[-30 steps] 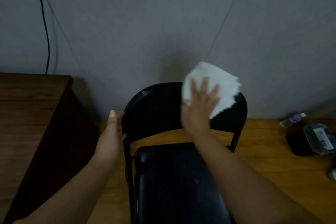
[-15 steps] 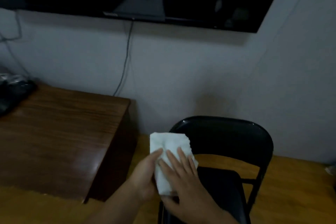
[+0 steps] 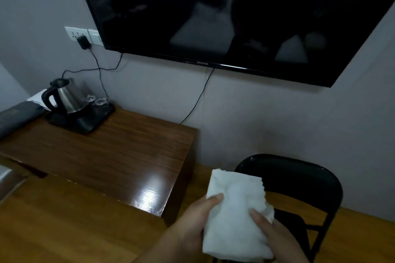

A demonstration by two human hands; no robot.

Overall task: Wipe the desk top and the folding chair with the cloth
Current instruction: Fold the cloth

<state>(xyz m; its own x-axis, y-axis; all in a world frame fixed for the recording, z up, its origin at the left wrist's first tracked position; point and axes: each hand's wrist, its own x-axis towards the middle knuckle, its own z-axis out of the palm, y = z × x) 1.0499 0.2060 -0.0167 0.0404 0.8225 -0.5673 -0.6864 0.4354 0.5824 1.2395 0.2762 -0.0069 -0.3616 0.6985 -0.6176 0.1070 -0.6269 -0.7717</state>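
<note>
A folded white cloth (image 3: 235,215) is held upright in front of me by both hands. My left hand (image 3: 192,228) grips its left edge with the thumb on the front. My right hand (image 3: 275,239) grips its right side, thumb on the front. Behind the cloth stands the black folding chair (image 3: 299,179), its backrest toward the wall and part of its seat hidden by the cloth and my hands. The dark wooden desk top (image 3: 111,156) stretches away to the left, glossy with a light reflection near its front right corner.
A black tray (image 3: 85,124) with a steel kettle (image 3: 66,98) and glasses sits at the desk's back left, beside a dark flat item (image 3: 15,117). A wall-mounted television (image 3: 235,17) hangs above. Cables run from a wall socket (image 3: 82,35). The floor (image 3: 64,224) is wooden.
My right hand took the cloth off the chair's backrest. My left hand let go of the chair frame and joined it on the cloth. My view swung up and left toward the desk.
</note>
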